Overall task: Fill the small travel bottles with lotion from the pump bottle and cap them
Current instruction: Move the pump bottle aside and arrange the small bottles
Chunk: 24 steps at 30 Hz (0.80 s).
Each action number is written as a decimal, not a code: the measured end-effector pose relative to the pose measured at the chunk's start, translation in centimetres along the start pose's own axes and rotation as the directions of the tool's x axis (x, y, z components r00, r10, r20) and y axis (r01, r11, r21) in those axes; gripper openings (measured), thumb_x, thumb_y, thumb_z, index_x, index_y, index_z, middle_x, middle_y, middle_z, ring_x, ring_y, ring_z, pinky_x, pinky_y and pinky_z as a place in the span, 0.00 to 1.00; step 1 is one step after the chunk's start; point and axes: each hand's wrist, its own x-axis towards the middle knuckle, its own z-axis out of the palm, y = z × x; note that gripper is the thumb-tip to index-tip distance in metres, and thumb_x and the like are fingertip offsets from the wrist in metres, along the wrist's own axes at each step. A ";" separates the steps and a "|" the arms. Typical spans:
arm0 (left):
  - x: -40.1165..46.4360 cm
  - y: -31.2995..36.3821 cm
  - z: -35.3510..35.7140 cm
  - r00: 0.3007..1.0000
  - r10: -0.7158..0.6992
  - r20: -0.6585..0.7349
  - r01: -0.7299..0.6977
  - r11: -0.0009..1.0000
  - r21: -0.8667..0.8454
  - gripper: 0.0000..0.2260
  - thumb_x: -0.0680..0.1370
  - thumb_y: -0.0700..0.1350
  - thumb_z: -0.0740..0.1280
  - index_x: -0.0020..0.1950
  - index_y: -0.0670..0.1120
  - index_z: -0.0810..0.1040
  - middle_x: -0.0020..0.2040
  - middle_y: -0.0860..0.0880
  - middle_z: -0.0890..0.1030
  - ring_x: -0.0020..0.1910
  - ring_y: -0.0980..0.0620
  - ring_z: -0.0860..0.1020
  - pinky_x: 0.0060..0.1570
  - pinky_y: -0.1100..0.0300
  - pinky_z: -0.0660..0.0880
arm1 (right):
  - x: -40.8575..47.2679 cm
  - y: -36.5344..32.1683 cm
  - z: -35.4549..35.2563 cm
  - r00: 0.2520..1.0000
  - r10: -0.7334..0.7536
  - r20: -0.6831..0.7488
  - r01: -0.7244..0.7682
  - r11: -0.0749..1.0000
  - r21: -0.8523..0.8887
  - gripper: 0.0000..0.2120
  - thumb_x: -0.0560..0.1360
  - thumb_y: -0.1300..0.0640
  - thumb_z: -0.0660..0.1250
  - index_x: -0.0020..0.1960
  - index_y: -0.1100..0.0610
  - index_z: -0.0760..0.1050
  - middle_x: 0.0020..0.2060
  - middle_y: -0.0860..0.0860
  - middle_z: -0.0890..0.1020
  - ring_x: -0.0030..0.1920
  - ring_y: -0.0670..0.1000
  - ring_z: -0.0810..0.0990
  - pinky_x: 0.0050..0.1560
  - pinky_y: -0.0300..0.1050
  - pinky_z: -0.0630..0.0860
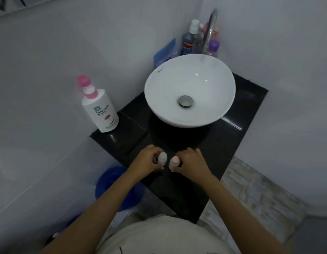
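I see both hands low in the middle of the frame, at the near edge of the black tabletop (223, 143), each one curled round a small travel bottle. My left hand (147, 162) grips the white-capped bottle (162, 158), fingers wrapped round its side and the cap showing above them. My right hand (193, 163) pinches the pink-capped bottle (174, 162) in the same way, thumb and fingers on its body. The two bottles stand upright, just beside each other, with a thin gap between them; whether their bases rest on the tabletop I cannot tell, since the fingers cover them. Both have caps on. The pump bottle (101, 110), white with a pink pump head, stands at the left corner of the tabletop, in the left middle of the frame, well apart from the hands and untouched. A white basin (190, 88) sits in the middle of the tabletop above the hands, its drain visible at the bottom. A curved tap (210, 32) rises behind it in the upper right, with a mouthwash bottle (191, 41), a purple-capped bottle (214, 47) and a blue packet (165, 52) crowded in the corner. A blue bucket (113, 187) shows under the tabletop's left edge, on the floor. My pale shirt (159, 237) fills the bottom of the frame.
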 end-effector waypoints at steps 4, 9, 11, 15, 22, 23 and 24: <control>0.1 0.3 0.1 0.999 0.005 -0.047 -0.004 1.000 0.010 0.14 0.66 0.41 0.77 0.49 0.47 0.80 0.48 0.48 0.77 0.43 0.52 0.78 0.48 0.51 0.78 | 0.2 -0.7 -0.1 1.000 0.009 -0.028 -0.010 1.000 -0.028 0.16 0.70 0.44 0.67 0.49 0.55 0.76 0.47 0.51 0.82 0.52 0.53 0.73 0.50 0.48 0.60; -0.6 0.0 -0.6 0.995 -0.034 -0.090 0.034 0.999 -0.003 0.13 0.67 0.43 0.76 0.49 0.46 0.80 0.48 0.49 0.77 0.44 0.53 0.78 0.48 0.52 0.78 | 1.0 -1.2 -0.6 0.997 -0.047 -0.061 0.044 0.998 -0.055 0.13 0.71 0.44 0.66 0.47 0.53 0.76 0.45 0.49 0.81 0.50 0.51 0.73 0.50 0.46 0.62; -1.1 -0.5 -1.4 0.986 -0.058 -0.154 0.053 0.998 -0.035 0.12 0.67 0.42 0.76 0.48 0.46 0.80 0.47 0.49 0.77 0.43 0.53 0.78 0.47 0.52 0.78 | 1.9 -1.9 -1.3 0.992 -0.077 -0.097 0.077 0.997 -0.004 0.13 0.71 0.45 0.66 0.47 0.53 0.77 0.44 0.49 0.81 0.49 0.51 0.74 0.50 0.46 0.64; -1.8 -1.7 -3.7 0.935 -0.156 -0.317 0.136 0.987 -0.083 0.13 0.67 0.42 0.76 0.49 0.47 0.80 0.47 0.50 0.76 0.43 0.53 0.77 0.46 0.58 0.78 | 4.6 -4.7 -3.0 0.983 -0.136 -0.120 0.155 0.974 0.166 0.13 0.69 0.47 0.69 0.47 0.55 0.78 0.43 0.50 0.82 0.47 0.51 0.77 0.49 0.47 0.69; -1.6 -4.6 -8.0 0.789 -0.317 -0.527 0.279 0.948 -0.152 0.12 0.67 0.41 0.76 0.49 0.45 0.79 0.46 0.49 0.76 0.42 0.52 0.76 0.42 0.62 0.73 | 11.8 -10.2 -3.6 0.964 -0.263 -0.046 0.267 0.940 0.211 0.13 0.69 0.50 0.70 0.46 0.59 0.77 0.43 0.55 0.82 0.44 0.54 0.79 0.49 0.50 0.75; -1.3 -5.0 -8.4 0.766 -0.338 -0.546 0.303 0.940 -0.157 0.12 0.68 0.41 0.75 0.49 0.44 0.80 0.46 0.48 0.76 0.43 0.52 0.76 0.42 0.62 0.72 | 13.1 -10.9 -3.4 0.961 -0.274 -0.032 0.275 0.940 0.203 0.13 0.70 0.50 0.69 0.46 0.59 0.77 0.42 0.55 0.81 0.44 0.54 0.79 0.49 0.50 0.75; -1.0 -5.4 -8.8 0.747 -0.357 -0.561 0.325 0.932 -0.161 0.11 0.68 0.41 0.75 0.49 0.43 0.80 0.46 0.48 0.76 0.43 0.52 0.76 0.41 0.63 0.71 | 14.2 -11.5 -3.3 0.960 -0.281 -0.020 0.279 0.939 0.204 0.12 0.70 0.50 0.69 0.45 0.60 0.77 0.42 0.55 0.81 0.44 0.54 0.79 0.48 0.50 0.76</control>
